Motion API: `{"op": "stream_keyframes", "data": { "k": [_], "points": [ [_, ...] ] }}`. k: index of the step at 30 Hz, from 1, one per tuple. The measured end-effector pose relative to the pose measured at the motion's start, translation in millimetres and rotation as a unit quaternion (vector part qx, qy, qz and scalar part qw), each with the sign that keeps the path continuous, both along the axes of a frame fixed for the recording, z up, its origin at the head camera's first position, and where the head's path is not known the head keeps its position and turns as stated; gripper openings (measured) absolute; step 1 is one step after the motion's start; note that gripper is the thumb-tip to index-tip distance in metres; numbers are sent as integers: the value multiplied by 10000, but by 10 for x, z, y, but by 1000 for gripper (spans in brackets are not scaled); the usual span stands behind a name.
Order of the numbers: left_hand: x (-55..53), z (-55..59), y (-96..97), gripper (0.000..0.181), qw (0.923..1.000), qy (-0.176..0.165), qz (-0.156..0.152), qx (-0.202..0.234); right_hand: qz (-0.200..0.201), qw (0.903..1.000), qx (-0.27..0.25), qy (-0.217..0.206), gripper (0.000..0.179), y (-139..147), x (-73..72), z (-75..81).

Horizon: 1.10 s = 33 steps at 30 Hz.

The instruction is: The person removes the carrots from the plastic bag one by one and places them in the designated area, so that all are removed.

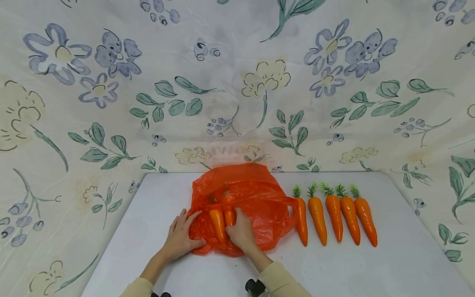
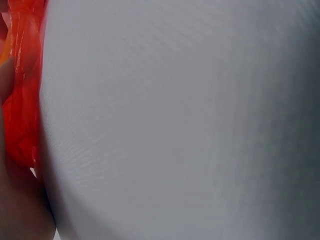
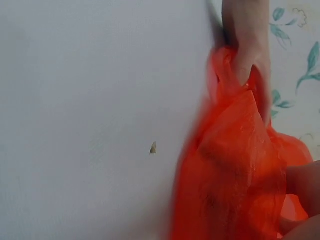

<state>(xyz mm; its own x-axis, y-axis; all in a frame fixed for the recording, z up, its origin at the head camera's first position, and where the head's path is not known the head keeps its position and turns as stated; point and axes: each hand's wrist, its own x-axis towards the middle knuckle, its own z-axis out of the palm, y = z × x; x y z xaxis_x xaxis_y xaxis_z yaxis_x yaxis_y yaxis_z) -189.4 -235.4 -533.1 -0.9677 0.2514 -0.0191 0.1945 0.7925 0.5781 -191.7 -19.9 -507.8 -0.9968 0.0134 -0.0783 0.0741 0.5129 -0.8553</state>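
A crumpled translucent red plastic bag [image 1: 256,198] lies on the table, with its mouth towards me. Two orange carrots show in the mouth: a left carrot [image 1: 218,225] and, beside it, a right carrot [image 1: 230,216]. My right hand [image 1: 243,233] holds the right carrot at its lower end, fingers bent. On the bag's left edge rests my left hand [image 1: 181,237], fingers and thumb spread over the plastic. The right wrist view shows the left hand [image 3: 247,42] at the far side of the bag [image 3: 230,170]. Dark shapes show through the plastic behind the carrots.
Several carrots with green tops stand in a row right of the bag, among them a middle carrot [image 1: 334,212] and a rightmost carrot [image 1: 366,222]. The white table [image 1: 400,264] ends at a floral cloth [image 1: 237,103] behind. A small dark speck [image 3: 153,148] lies on the table.
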Motion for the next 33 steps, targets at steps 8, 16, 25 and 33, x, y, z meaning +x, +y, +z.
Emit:
{"op": "stream_keyframes", "data": {
  "k": [8, 16, 25, 33],
  "points": [
    [6, 3, 14, 95, 10000, 42, -13, -11, 145, 9994, -318, -82, 54, 188, -25, 48],
    [-1, 30, 25, 95, 9999, -115, 59, -21, 229, 9979, -303, -521, 52, 359, -47, 107],
    [-3, 43, 28, 97, 9998, -164, 69, -77, 311, 9959, -328, -781, 55, 520, -49, 133],
    [-5, 13, 36, 96, 9997, -182, 103, -87, 499, 9936, -511, -874, 54, 665, -54, 185]
  ]
}}
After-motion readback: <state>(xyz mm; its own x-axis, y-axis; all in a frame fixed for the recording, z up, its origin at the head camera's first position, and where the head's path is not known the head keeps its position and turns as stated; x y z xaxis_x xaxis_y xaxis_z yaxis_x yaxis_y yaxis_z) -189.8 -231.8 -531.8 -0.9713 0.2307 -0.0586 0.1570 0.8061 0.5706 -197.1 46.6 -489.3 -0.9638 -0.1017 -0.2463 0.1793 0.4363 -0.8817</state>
